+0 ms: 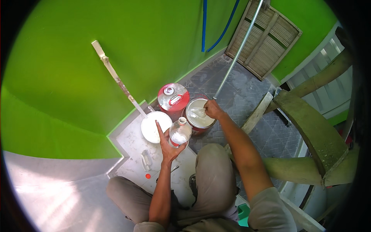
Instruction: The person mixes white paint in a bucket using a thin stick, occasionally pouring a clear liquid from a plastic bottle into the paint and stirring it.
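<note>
My left hand [170,149] is wrapped round a clear plastic bottle [181,135] with its mouth uncapped. The index finger of that hand stretches out over a round white container [148,133]. My right hand [214,110] is closed on a whitish, cloth-like piece [199,112] lying over the pale round top of a can [201,123]. Whether this piece is cloth or plastic I cannot tell. Behind the bottle stands a red can [164,101] with a metal top, a spout and a handle. On the pale step lies a small red cap [148,176].
A paint-stained stick [118,79] rises from the white container against the green wall [69,77]. A long metal pole [239,50] slants up behind my right hand. A slatted wooden panel [266,38] leans at the back; wooden poles [291,170] stand at right.
</note>
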`<state>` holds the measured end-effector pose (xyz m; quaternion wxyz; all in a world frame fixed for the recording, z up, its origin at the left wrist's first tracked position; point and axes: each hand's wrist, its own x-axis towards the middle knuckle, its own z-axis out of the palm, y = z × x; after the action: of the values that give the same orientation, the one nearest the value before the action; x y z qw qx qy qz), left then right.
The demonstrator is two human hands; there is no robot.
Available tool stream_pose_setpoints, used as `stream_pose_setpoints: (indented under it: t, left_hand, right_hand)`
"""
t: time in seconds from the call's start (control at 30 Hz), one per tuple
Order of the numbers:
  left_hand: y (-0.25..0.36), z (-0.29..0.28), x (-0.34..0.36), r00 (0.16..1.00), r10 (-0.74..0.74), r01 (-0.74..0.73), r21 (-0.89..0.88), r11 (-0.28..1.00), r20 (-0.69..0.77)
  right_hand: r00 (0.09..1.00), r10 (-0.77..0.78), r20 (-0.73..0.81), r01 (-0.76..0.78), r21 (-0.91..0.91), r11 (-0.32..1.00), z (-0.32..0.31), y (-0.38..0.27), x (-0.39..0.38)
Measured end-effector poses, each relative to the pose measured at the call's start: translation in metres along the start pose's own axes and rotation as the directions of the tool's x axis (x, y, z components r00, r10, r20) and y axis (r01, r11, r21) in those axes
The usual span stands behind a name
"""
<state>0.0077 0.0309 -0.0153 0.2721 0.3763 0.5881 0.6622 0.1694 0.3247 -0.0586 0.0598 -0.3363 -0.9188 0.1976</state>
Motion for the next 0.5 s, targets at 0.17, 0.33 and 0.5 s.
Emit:
stream_pose_setpoints:
  t: [0.17,0.33,0.5]
  left_hand:
    - [0.000,0.001,0.003,1.000,0.023,-0.023,0.016,1.000,0.001]
    - [0.002,0.004,0.009,0.999,0.050,-0.049,0.067,0.997,-0.020]
    - [0.018,0.010,0.012,0.999,0.051,-0.050,0.098,0.994,-0.010]
  right_hand:
    - [0.990,0.025,-0.142,-0.019,0.045,0.999,-0.039,-0.016,-0.009]
    - [0.992,0.081,-0.093,-0.080,0.008,0.997,-0.087,-0.047,-0.016]
    - [0.988,0.090,-0.127,-0.084,0.052,0.995,-0.127,-0.058,-0.027]
